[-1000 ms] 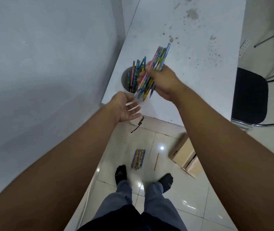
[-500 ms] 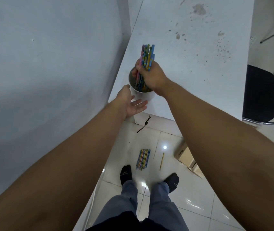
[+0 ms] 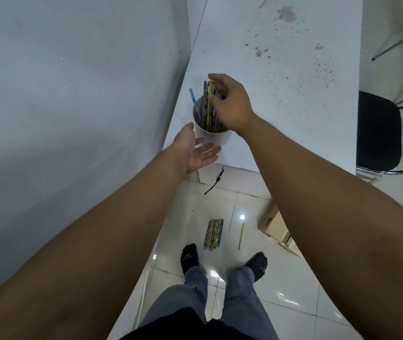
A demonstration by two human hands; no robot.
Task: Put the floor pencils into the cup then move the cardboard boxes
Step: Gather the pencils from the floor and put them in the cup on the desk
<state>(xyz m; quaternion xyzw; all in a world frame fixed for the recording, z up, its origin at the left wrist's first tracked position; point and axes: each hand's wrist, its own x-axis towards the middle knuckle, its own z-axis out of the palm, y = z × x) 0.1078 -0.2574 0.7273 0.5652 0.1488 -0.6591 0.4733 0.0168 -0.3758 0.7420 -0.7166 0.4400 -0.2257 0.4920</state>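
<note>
A white cup (image 3: 220,139) stands on the near left corner of the white table (image 3: 288,99), full of colourful pencils (image 3: 206,111). My right hand (image 3: 232,106) hovers over the cup, its fingers loose around the pencil tops, which stand in the cup. My left hand (image 3: 195,150) is palm up with spread fingers, just left of and below the cup, holding nothing. On the floor between my feet lie a bundle of colourful pencils (image 3: 214,234) and one yellow pencil (image 3: 241,236). Cardboard boxes (image 3: 272,224) sit on the floor, partly hidden by my right arm.
A grey wall (image 3: 72,94) runs close along the left of the table. A black chair (image 3: 379,131) stands to the right. A black cord (image 3: 216,180) hangs under the table edge. My socked feet (image 3: 190,257) stand on glossy white tiles.
My right hand brought a bundle of pencils over the cup, lowered it in, and has loosened its grip. My left hand stayed open beside the cup.
</note>
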